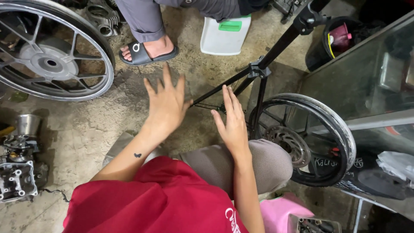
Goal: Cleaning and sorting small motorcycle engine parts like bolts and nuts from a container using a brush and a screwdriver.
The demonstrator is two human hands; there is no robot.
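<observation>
Left hand: your left hand (166, 103) is spread wide with the fingers fanned out, palm down over the concrete floor (86, 125). It holds nothing. Its thumb side comes close to the lower end of a black tripod leg (215, 91); you cannot tell whether it touches.

Right hand: your right hand (233, 121) is flat with the fingers straight and close together, holding nothing. It hovers just beside the tripod legs, above your bent knee (254, 166) in grey trousers.

Tripod: the black tripod (261, 69) stands in front of you, its column rising toward the upper right and its legs spreading from a hub just beyond your right hand.

Right wheel: a black motorcycle wheel (319, 129) with a brake disc stands upright just right of your right hand, behind one tripod leg and touching a glass-fronted cabinet (371, 86).

Left wheel: a silver cast wheel (51, 60) lies at the upper left, well apart from both hands.

Engine parts: grey metal engine parts (17, 164) sit on the floor at the left edge.

Other person: a foot in a black sandal (146, 51) rests on the floor ahead of your left hand, beside a white plastic container with a green cap (224, 36).

Near you: red shirt (159, 203) fills the lower frame, and a pink stool (280, 211) is at your right.
</observation>
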